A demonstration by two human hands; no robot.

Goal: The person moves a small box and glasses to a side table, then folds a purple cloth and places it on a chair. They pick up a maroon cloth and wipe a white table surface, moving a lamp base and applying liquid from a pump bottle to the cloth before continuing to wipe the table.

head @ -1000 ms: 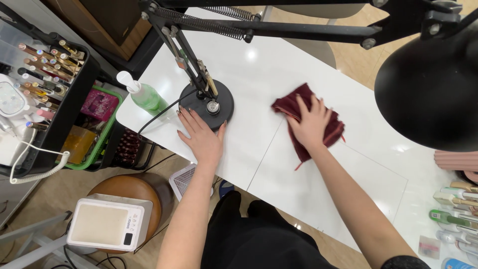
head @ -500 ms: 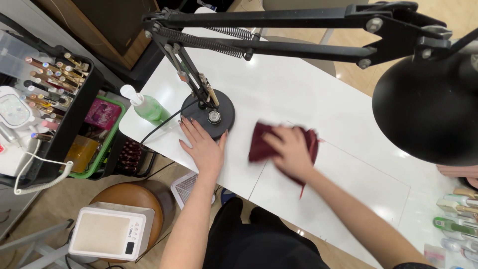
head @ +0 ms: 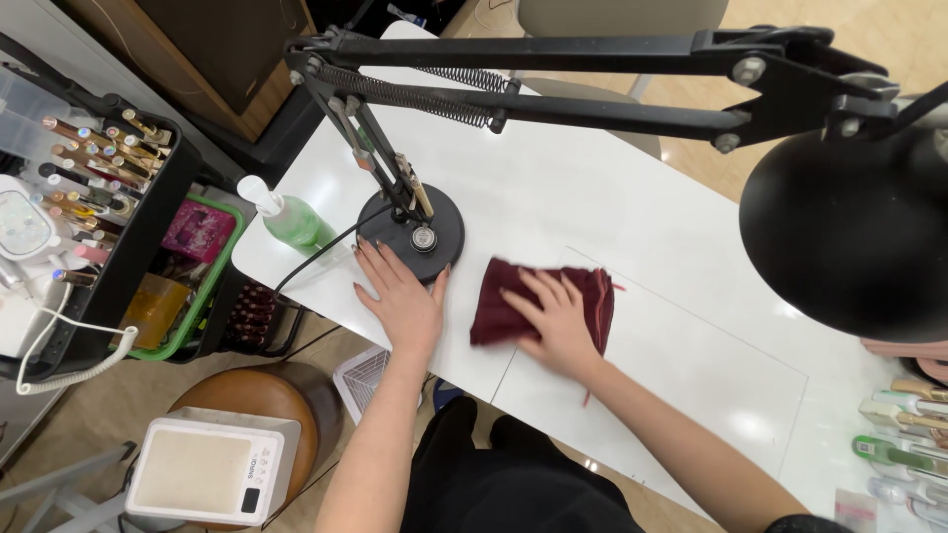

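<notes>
The right hand [head: 555, 321] is pressing flat, fingers spread, on a maroon cloth [head: 499, 301] just beside the lamp base [head: 415, 225]; the left hand [head: 403, 291] is lying open on the counter [head: 612, 217], touching that base.

Bare forearms, dark clothing

Both arms are left uncovered; black clothing is worn, and dark polish is seen on the fingernails.

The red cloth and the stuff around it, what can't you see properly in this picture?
- Dark red cloth, head view: its middle is hidden under the right hand.
- White table: the black lamp shade covers its far right part.
- Bottles at the right edge: cut off by the frame.
- Lamp base: its near rim is partly hidden by the left hand.
</notes>
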